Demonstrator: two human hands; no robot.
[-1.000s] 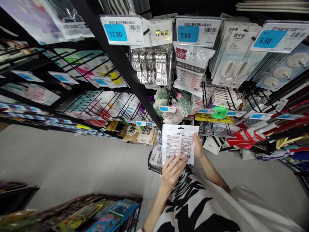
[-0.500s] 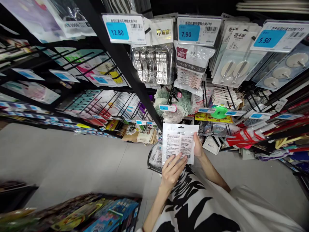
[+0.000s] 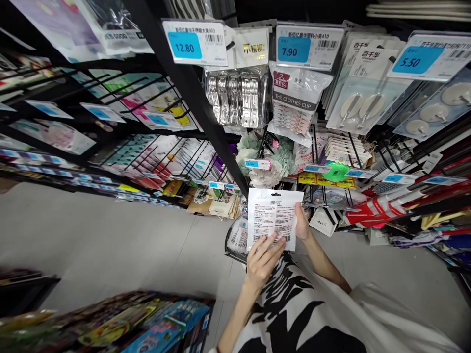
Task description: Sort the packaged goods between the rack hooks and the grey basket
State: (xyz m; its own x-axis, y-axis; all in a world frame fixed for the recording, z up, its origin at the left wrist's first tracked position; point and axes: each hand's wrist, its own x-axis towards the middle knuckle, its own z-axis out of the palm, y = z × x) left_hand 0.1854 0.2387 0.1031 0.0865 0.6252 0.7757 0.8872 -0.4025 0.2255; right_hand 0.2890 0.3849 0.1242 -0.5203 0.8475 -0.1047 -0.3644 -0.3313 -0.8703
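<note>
A flat white pouch [image 3: 274,215] stands before me, its printed back turned my way. Dense small text, a code and a slotted hang hole near its top show on it. My right hand [image 3: 302,223] grips the right edge, thumb in front and fingers hidden behind. Across the lower front lie the fingers of my left hand [image 3: 263,260], slightly spread and bent; its thumb is out of sight. Just behind the pouch, a black basket [image 3: 228,252] with packaged goods inside is partly covered.
Hanging racks face me with packs of metal clips [image 3: 235,98], a clothes-clip bag [image 3: 298,103] and hook cards [image 3: 362,93]. Below hang pale bath puffs [image 3: 265,164]. A slanted black post [image 3: 191,73] divides the shelving. Bright packets fill a low display [image 3: 147,326] at lower left.
The shelves sit slightly farther right in the picture as my view shifts a little. Both hands and the pouch keep nearly the same place.
</note>
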